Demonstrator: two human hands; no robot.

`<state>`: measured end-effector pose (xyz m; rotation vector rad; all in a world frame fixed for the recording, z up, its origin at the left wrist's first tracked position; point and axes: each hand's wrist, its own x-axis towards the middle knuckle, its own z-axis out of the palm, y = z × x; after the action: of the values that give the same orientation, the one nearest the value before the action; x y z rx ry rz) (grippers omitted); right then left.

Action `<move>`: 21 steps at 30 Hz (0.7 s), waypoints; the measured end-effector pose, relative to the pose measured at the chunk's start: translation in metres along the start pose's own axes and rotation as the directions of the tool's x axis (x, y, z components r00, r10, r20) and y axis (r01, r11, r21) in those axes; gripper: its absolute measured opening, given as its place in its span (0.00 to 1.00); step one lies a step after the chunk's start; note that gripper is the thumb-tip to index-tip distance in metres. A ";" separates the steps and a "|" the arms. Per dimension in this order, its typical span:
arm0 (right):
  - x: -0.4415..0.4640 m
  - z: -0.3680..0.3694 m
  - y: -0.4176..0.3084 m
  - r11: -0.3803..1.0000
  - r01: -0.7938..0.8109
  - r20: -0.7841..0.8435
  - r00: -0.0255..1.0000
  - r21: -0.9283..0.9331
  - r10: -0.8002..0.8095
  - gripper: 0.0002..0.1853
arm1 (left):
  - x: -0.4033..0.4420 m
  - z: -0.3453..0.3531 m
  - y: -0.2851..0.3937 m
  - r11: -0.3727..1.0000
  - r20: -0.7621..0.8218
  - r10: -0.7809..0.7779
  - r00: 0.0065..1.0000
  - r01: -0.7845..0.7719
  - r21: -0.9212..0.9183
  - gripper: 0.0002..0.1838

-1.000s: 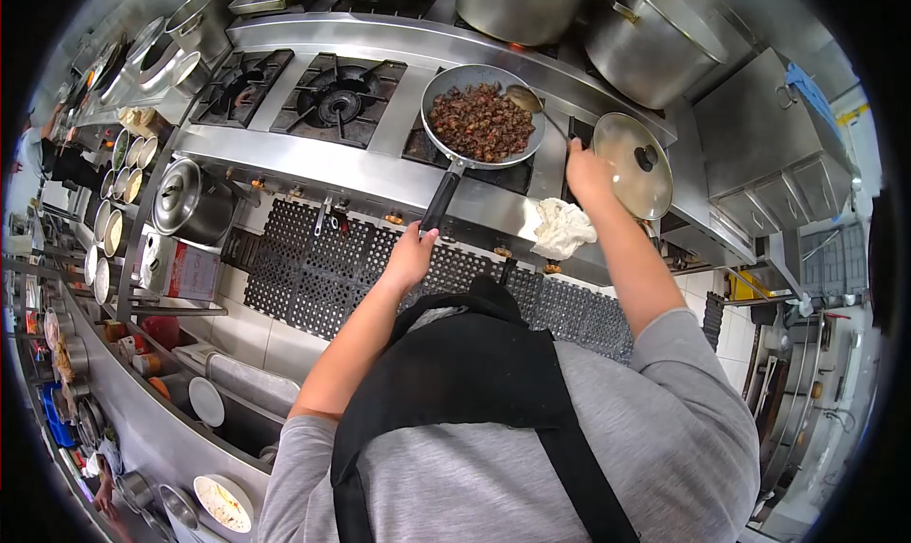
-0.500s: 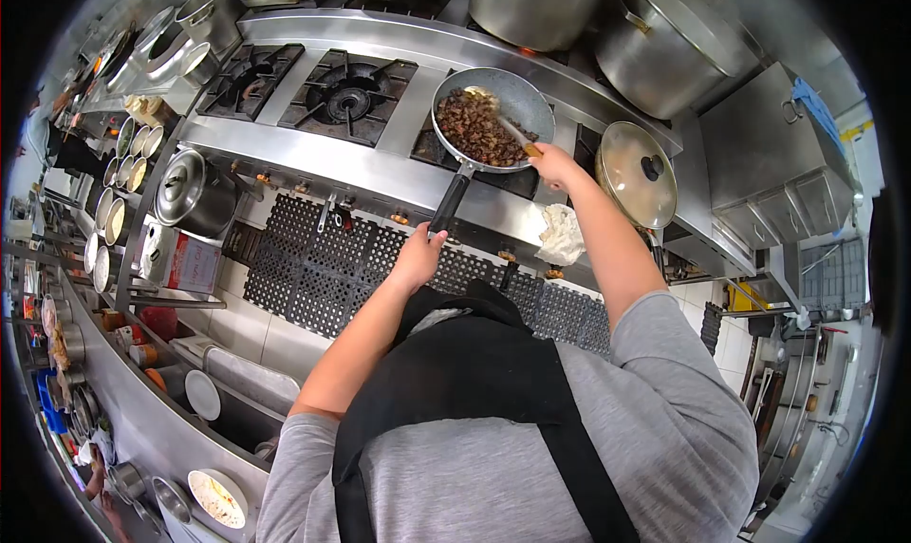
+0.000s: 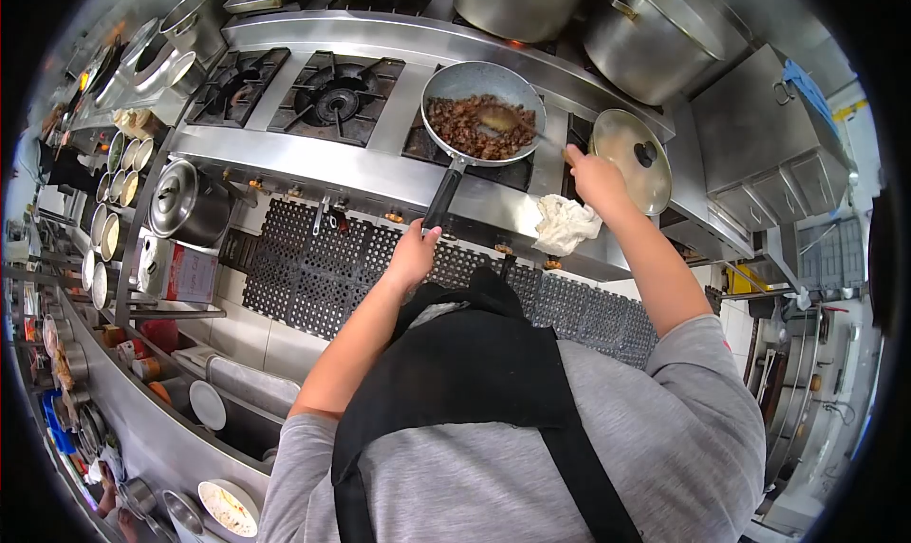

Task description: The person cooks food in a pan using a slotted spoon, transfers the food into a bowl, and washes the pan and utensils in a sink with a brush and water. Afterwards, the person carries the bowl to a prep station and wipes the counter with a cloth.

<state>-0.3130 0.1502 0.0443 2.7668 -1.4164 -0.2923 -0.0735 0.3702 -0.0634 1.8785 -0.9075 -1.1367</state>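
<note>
The pan [image 3: 512, 83] is over the stove [image 3: 375, 168], ahead and slightly right of the left hand [image 3: 414, 252], which is curled round its handle [image 3: 443, 199], while the right hand [image 3: 600, 178] grips the spoon [image 3: 500, 119] (its bowl blurred), slanting leftward and forward into the food [image 3: 462, 128]

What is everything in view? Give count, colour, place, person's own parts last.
Stove: one, silver, centre
Pan: one, grey, on stove
Chopped food: one heap, brown, in pan
Spoon: one, colour blurred, in food
Glass lid: one, clear, right of pan
Cloth: one, white, stove's front edge
Bare burners: two, black, left of pan
Large pots: two, silver, beyond pan
Lidded pot: one, silver, left
Matting: count unclear, black, floor
Smaller items: many, mixed, left edge
Apron: one, black, bottom
Left hand: one, bare, gripping pan handle
Right hand: one, bare, holding spoon
</note>
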 end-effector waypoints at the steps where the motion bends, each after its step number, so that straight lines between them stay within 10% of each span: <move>1: 0.004 -0.003 -0.001 0.997 -0.071 -0.049 0.996 -0.027 0.069 0.21 | 0.001 0.001 -0.003 1.000 0.008 -0.012 1.000 0.013 -0.019 0.23; 8: 0.033 0.026 -0.010 0.975 -0.206 -0.234 0.947 0.081 0.220 0.14 | -0.005 -0.003 0.008 1.000 0.007 -0.010 1.000 0.010 -0.017 0.23; 10: 0.046 0.029 -0.011 0.999 0.047 0.268 0.962 -0.007 -0.043 0.13 | -0.007 0.000 0.009 0.997 -0.066 0.049 0.997 -0.045 0.057 0.24; 12: 0.034 0.013 -0.046 0.834 -0.331 0.332 0.924 0.441 0.191 0.14 | -0.006 0.001 0.009 0.999 -0.025 0.037 0.999 -0.037 0.026 0.24; 16: 0.044 0.003 -0.050 0.804 -0.235 0.202 0.969 0.547 0.145 0.18 | -0.013 -0.001 0.019 0.998 0.024 0.019 1.000 -0.020 0.064 0.30; 18: 0.054 0.005 -0.031 0.953 -0.075 -0.034 0.995 0.292 0.089 0.20 | -0.015 -0.001 0.023 0.999 0.053 -0.003 0.999 0.000 0.052 0.30; 21: 0.066 0.014 0.003 0.997 -0.076 0.179 0.981 0.004 0.074 0.20 | -0.012 0.000 0.016 0.998 0.034 0.024 0.999 -0.026 0.059 0.30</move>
<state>-0.2805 0.0965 0.0203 2.7474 -1.5595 -0.5451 -0.0808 0.3726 -0.0456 1.8956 -0.9904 -1.1407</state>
